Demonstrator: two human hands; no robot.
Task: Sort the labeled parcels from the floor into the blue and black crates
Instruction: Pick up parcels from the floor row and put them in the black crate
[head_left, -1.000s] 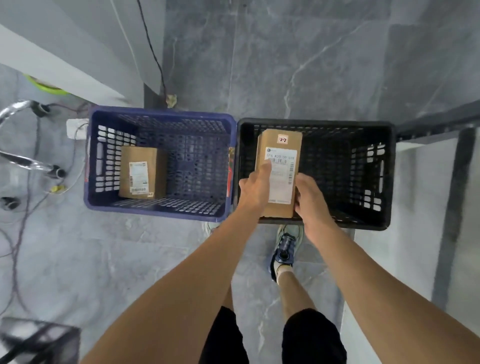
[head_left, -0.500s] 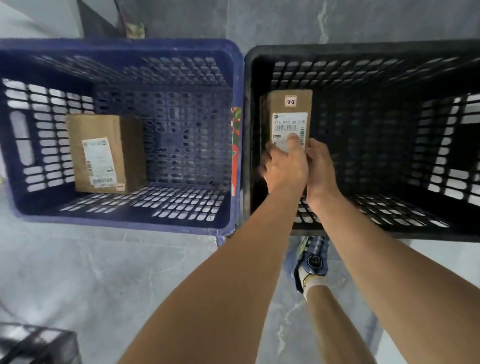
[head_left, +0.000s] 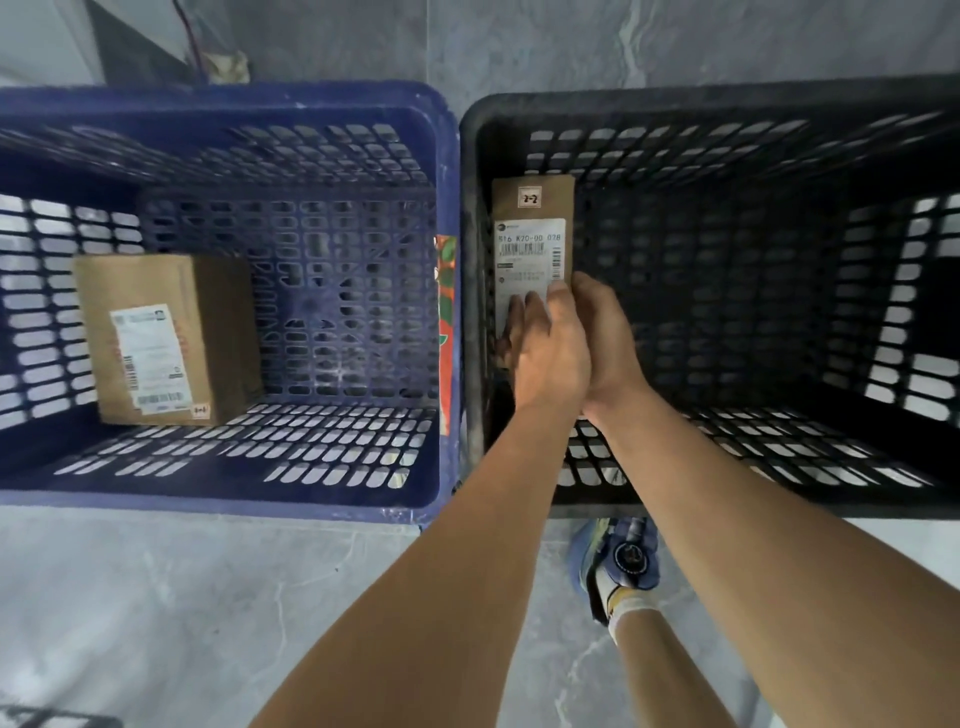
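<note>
Deep inside the black crate (head_left: 727, 106), against its left wall: holds the parcel (head_left: 532, 228) by its near end, long axis pointing away from the body. Left hand (head_left: 550, 353) fingers (head_left: 531, 312) clamped over the label, right hand (head_left: 608, 338) gripping the right edge, both equally near.

Reaching forward, left hand (head_left: 550, 358) and right hand (head_left: 609, 332) touch side by side, both gripping the parcel (head_left: 532, 223)

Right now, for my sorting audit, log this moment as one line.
left hand, right hand: hold 2-2 parcel | in black crate, left side | blue crate: holds other parcel
</note>
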